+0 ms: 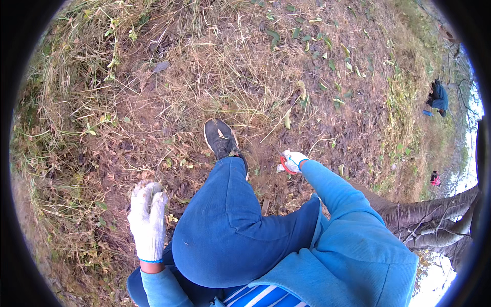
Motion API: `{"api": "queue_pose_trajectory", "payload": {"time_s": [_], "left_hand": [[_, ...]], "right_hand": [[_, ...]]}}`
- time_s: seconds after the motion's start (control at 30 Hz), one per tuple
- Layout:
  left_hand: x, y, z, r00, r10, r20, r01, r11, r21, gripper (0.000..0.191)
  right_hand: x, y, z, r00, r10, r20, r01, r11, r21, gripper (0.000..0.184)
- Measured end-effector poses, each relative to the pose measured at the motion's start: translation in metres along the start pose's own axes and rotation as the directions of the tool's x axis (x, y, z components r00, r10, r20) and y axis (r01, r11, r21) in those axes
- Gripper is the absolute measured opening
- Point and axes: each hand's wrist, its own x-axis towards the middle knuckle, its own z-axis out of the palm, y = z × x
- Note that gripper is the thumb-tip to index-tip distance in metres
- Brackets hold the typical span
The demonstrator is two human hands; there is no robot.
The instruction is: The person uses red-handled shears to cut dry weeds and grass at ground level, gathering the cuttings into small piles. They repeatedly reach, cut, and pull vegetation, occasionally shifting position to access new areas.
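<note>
My left hand, in a white knit work glove with a blue cuff edge, hovers over dry grass and leaf litter to the left of my bent knee. Its fingers curl downward, so the palm side is hidden and any small thing in it cannot be made out. To the right of my shoe, my right hand wears a matching glove. It grips a tool with red handles, perhaps pruning shears or scissors; the blade end blurs into the ground. A dark shoe with a pale sole edge rests between the two hands.
Dry cut grass and fallen leaves cover the ground. Green leaves lie scattered at the upper right. A tree trunk stands close at my right side. A person crouches far off, and a red item shows farther along.
</note>
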Motion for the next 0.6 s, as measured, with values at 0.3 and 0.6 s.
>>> {"api": "queue_pose_trajectory", "payload": {"time_s": [0.3, 0.6], "left_hand": [[0.013, 0.02, 0.043, 0.983, -0.06, 0.173, 0.147, 0.82, -0.554, 0.053], [0.036, 0.021, 0.039, 0.965, -0.237, -0.115, 0.028, 0.527, -0.85, 0.048]], "right_hand": [[-0.086, -0.232, -0.139, 0.494, -0.669, -0.555, 0.841, 0.53, 0.109, 0.061], [-0.096, -0.332, -0.157, 0.165, -0.864, -0.476, 0.958, 0.255, -0.129, 0.049]]}}
